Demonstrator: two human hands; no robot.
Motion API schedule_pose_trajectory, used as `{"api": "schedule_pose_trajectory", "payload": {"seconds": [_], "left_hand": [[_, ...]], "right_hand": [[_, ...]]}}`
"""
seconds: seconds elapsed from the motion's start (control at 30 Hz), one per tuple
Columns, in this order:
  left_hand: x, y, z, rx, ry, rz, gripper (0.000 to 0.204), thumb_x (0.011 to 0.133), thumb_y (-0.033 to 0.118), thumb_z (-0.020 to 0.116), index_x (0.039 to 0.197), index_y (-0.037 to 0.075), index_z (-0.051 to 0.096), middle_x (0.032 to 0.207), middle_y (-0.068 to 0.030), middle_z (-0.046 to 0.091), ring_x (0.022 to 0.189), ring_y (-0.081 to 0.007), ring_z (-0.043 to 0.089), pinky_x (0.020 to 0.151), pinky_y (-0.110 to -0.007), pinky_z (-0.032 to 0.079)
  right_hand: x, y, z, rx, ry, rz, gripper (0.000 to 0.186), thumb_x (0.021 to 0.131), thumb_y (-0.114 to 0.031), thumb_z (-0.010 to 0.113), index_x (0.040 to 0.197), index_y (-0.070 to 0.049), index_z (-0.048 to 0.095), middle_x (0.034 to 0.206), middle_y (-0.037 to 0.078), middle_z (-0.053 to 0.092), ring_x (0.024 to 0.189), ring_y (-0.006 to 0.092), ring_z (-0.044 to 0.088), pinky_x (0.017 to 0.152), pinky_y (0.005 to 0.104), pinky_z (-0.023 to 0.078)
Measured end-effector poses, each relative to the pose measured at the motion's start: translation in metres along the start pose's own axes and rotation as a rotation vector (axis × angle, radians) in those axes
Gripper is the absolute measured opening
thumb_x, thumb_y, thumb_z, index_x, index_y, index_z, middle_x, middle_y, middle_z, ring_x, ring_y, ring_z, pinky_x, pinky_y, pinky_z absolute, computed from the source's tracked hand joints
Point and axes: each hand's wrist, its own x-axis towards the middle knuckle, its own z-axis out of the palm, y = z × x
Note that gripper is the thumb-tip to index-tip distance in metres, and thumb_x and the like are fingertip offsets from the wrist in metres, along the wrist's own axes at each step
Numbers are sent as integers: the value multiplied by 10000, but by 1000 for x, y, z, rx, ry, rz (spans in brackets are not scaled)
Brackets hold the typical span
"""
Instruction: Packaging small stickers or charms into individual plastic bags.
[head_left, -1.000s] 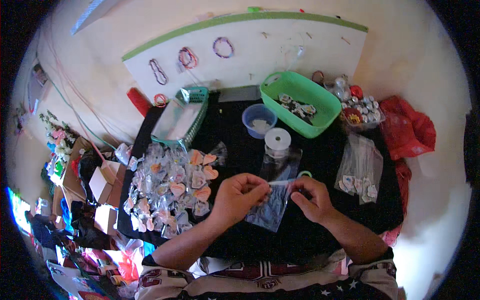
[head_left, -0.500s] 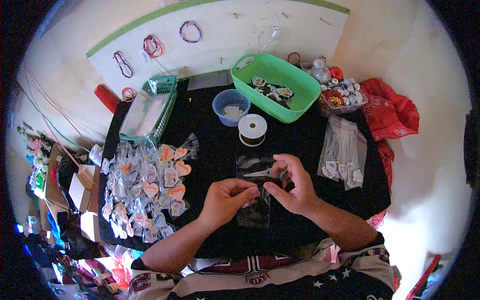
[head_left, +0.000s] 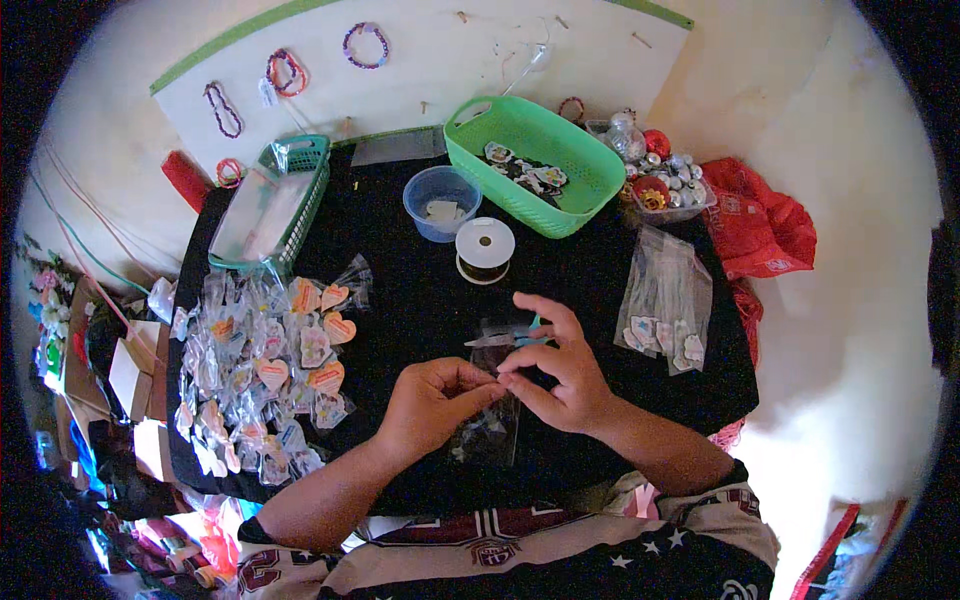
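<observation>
Left hand [head_left: 435, 398] pinched, right hand [head_left: 568, 385] hold unclear | worktop [head_left: 390, 310], near edge | scissors [head_left: 488, 341], if swung, could nick clear bag [head_left: 490, 435]

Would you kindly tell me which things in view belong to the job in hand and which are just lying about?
Seemingly in use:
scissors, at the right hand
clear bag, near the left hand
white spool
pile of bagged cutouts

Probably just lying about:
red bag
silver and red baubles
cardboard boxes
</observation>
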Motion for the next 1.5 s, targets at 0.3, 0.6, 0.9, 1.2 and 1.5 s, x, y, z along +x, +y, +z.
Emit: {"api": "schedule_pose_trajectory", "payload": {"seconds": [0.3,0.6,0.9,1.2,1.5], "left_hand": [[5,-20,-5,-434,113,2,168,883,131,660,1001,12,683,857,-28,676,761,-66,582,680,-218,471],[11,-32,-13,-594,206,89,167,887,132,653,1027,43,670,946,-31,671,825,-94,601,711,-242,488],[6,-13,7,-668,278,-10,484,901,46,599,1342,16,402,1269,-118,530,1042,-161,578,872,-312,500],[6,-19,6,-676,152,137,348,996,197,460,1266,-21,481,1168,-148,608,1064,-201,594,929,-326,474],[9,-32,-9,-571,158,62,211,949,168,567,1027,-19,626,919,-101,686,790,-143,656,716,-267,532]], "right_hand": [[-3,-28,8,433,-85,516,500,779,-146,769,1194,-61,503,860,57,666,663,101,617,537,215,464],[-4,-26,13,339,-209,393,117,841,-94,692,925,-21,655,753,53,661,667,67,619,553,224,470],[2,-16,9,-84,205,132,295,801,27,651,1087,-28,607,776,71,610,666,131,593,574,236,457],[-1,-36,9,-121,-135,-77,550,698,-303,799,1140,-33,612,1066,129,553,942,272,594,768,334,510],[44,-24,-66,-376,188,84,269,776,-166,715,1002,-42,638,948,159,608,881,321,612,770,388,503]]}}
